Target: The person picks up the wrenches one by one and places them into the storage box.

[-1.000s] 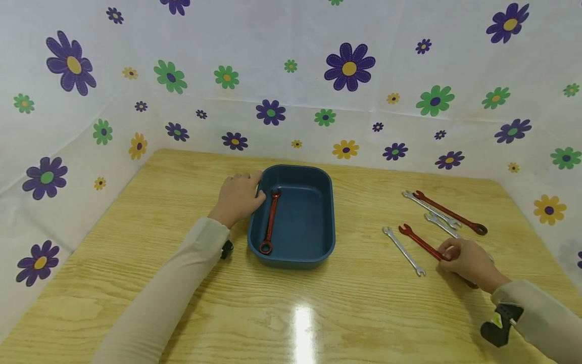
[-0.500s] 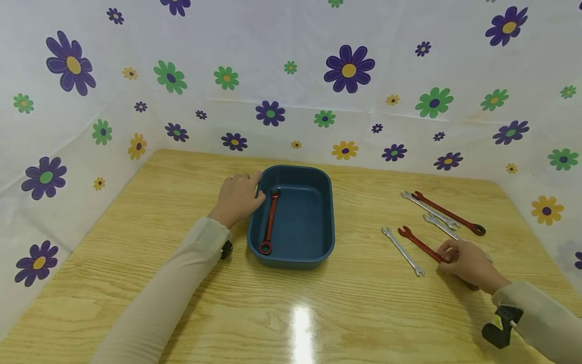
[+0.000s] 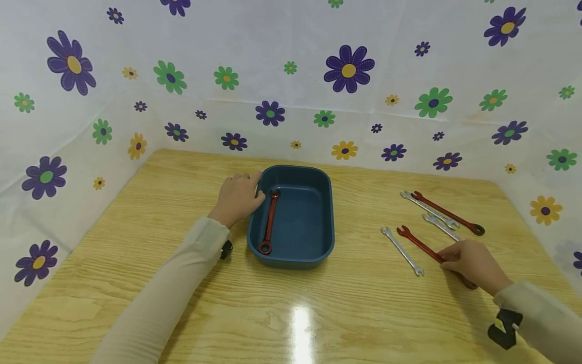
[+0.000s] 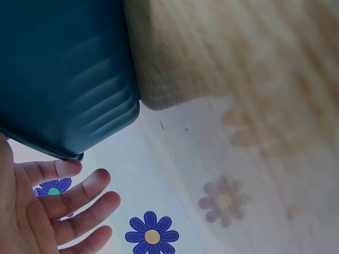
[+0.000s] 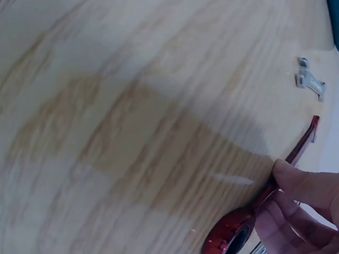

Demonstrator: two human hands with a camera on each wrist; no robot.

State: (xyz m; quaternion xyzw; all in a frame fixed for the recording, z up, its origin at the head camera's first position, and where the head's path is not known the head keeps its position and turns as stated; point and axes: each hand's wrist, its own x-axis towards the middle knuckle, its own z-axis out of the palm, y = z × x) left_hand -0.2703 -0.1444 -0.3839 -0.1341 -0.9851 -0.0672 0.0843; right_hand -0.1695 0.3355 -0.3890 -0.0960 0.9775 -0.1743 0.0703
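Note:
My left hand (image 3: 237, 198) holds the left rim of a blue plastic bin (image 3: 297, 260), thumb over the inner edge and fingers outside. In the left wrist view the fingers (image 4: 79, 211) spread loosely below the bin's rim (image 4: 42, 148). Inside the bin, along its left side, lies a red combination wrench (image 3: 271, 222). At the right, my right hand (image 3: 475, 265) pinches a second red combination wrench (image 3: 420, 243) by its shank. The right wrist view shows the thumb on that shank, with the ring end (image 5: 230, 233) close to the table. The hand covers part of it.
Left of the right hand a silver open-end wrench (image 3: 402, 251) lies on the wooden table (image 3: 254, 313). Behind the hand are another silver wrench (image 3: 441, 226), partly hidden, a silver wrench (image 3: 425, 206) and a red wrench (image 3: 447, 212). A flowered white cloth (image 3: 295, 126) hangs around the table.
The right hand's fingers have shifted slightly on the red wrench, and the wrist has moved a little to the right. The left hand and bin look still.

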